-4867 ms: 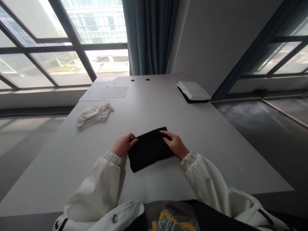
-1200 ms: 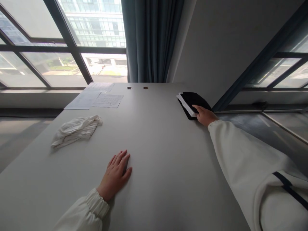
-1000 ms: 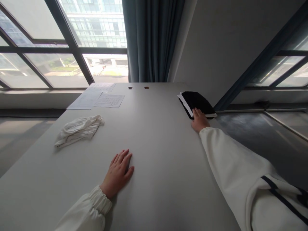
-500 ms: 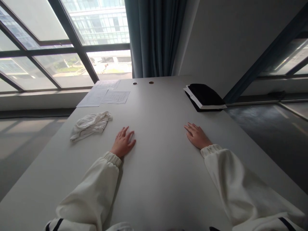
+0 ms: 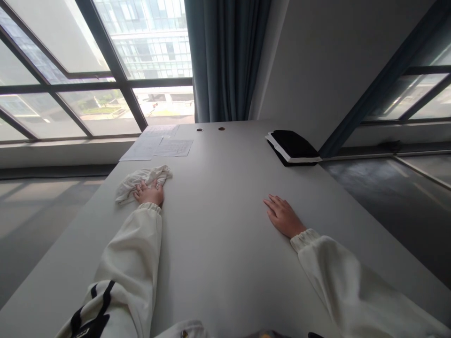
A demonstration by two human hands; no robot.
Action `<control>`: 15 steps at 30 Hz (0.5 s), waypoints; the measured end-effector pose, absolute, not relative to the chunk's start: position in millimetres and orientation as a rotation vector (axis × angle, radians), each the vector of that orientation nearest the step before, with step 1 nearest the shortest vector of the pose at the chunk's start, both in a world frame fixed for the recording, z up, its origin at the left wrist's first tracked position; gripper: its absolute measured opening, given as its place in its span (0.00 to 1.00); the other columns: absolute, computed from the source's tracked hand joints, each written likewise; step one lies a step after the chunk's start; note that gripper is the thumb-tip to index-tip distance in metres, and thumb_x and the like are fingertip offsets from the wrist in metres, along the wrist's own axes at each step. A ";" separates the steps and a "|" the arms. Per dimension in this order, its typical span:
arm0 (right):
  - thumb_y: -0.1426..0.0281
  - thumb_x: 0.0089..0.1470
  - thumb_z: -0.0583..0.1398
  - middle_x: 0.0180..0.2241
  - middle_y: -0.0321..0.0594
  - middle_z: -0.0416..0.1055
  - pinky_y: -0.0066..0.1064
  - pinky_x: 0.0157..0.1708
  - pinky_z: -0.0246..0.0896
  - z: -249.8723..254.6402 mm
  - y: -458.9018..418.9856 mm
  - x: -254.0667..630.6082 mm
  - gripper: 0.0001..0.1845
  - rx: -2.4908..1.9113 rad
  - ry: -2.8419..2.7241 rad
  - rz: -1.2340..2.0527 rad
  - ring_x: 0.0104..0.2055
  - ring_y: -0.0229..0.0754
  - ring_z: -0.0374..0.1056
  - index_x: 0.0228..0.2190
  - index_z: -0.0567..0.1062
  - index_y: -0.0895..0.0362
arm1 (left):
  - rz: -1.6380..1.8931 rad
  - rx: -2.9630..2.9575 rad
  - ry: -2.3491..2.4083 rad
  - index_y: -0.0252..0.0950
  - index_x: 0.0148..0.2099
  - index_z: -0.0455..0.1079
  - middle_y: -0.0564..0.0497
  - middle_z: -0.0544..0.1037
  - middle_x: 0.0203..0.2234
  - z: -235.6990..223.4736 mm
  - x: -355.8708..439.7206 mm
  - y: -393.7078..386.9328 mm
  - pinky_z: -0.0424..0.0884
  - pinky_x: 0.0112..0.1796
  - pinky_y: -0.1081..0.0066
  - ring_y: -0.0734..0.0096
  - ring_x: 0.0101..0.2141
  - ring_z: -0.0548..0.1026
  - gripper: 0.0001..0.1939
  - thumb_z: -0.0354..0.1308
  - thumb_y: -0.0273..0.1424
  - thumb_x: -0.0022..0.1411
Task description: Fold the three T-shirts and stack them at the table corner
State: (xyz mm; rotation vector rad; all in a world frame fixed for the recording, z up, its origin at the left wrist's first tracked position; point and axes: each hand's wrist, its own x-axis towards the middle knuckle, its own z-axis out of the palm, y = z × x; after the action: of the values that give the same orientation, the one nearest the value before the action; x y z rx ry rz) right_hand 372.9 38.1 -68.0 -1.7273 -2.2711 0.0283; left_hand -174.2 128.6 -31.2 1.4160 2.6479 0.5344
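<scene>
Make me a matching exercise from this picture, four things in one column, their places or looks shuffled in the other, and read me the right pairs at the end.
Column one
1. left hand
2. right hand
3. folded fabric stack
4. paper sheets

Column two
A. black on top, a white layer between, black below
B. lying flat toward the far left corner of the tabletop
C. touching the crumpled white cloth
D. palm down, holding nothing

Right pairs: 1-C, 2-D, 3-A, 4-B.
</scene>
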 end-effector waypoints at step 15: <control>0.62 0.62 0.59 0.71 0.53 0.58 0.56 0.70 0.53 -65.2 -8.4 279.7 0.38 -1.349 -2.181 0.232 0.73 0.57 0.53 0.70 0.60 0.52 | 0.378 2.322 1.773 0.48 0.70 0.68 0.45 0.53 0.76 -35.2 4.2 27.6 0.48 0.69 0.37 0.41 0.74 0.48 0.27 0.54 0.38 0.71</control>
State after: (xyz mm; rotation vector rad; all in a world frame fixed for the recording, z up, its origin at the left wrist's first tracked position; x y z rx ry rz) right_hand 279.7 -8.4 -65.2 -1.3493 -2.1812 0.2318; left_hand 4.2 27.6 -35.2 2.3222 1.7725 0.3782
